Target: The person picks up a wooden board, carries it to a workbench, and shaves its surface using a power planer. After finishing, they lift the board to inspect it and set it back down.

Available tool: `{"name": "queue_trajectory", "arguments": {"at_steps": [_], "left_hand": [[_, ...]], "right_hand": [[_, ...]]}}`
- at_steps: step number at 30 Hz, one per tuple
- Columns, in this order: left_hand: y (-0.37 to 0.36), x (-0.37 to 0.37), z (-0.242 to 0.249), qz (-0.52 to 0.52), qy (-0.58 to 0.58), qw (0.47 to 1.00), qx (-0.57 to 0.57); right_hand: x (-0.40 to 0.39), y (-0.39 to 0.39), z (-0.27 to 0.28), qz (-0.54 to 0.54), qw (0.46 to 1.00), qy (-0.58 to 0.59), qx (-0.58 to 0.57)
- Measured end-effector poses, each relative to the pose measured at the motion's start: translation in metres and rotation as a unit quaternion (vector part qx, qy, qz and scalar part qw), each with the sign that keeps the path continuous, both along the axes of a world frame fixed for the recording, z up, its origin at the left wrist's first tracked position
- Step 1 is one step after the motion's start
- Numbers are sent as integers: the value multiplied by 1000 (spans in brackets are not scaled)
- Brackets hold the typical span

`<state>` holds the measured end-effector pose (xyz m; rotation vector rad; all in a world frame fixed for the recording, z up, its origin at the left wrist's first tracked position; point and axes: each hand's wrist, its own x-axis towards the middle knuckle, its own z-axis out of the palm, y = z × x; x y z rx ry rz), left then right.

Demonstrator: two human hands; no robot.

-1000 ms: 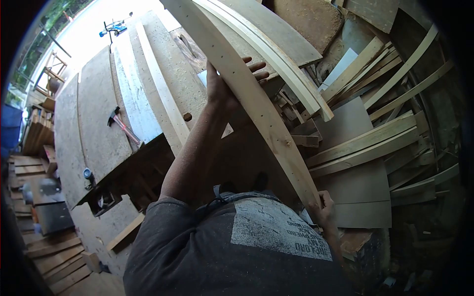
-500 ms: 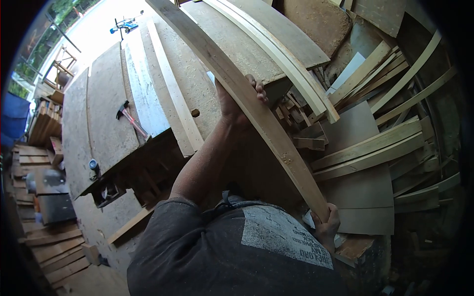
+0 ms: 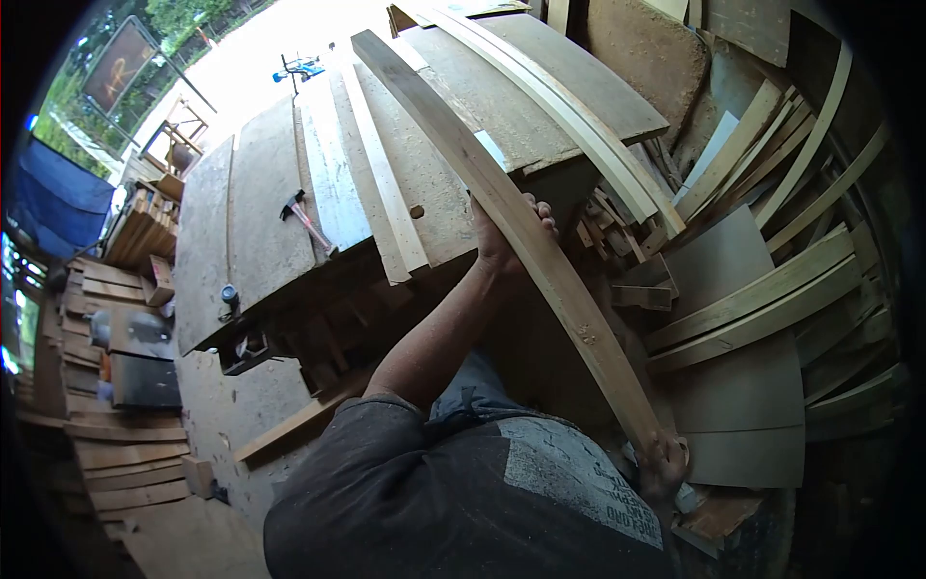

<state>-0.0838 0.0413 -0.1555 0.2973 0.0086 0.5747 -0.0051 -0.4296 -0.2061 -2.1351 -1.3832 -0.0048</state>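
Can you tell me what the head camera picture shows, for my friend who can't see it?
A person holds a long curved wooden plank with both hands: the left hand grips its middle and the right hand its near end. Beside it stands a workbench with a hammer on top, and more curved wooden strips are piled on the right.

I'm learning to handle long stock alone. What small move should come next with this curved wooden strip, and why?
Probably lower the far end onto the workbench. The curved strip is carried in the air, left hand at mid-length, right hand at the near end, its far tip above the bench boards, the hammer off to one side.
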Motion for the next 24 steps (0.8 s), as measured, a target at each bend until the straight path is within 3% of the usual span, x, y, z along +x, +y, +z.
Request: {"name": "queue_trajectory", "arguments": {"at_steps": [8,11,13,16,19,24], "left_hand": [[-1,-14,-2,58,52,997,-23],[1,-23,1,87,61,994,-27],[3,-32,-4,101,62,992,-44],[12,-43,-15,105,55,991,-68],[20,-54,-25,142,32,988,-58],[47,-76,-51,126,-35,990,-58]], "right_hand": [[14,15,2,14,998,57,17],[18,26,6,14,991,134,7],[18,40,23,-37,985,154,-71],[25,45,26,-43,979,181,-86],[27,53,44,-69,981,156,-95],[38,52,67,-22,992,105,-71]]}}
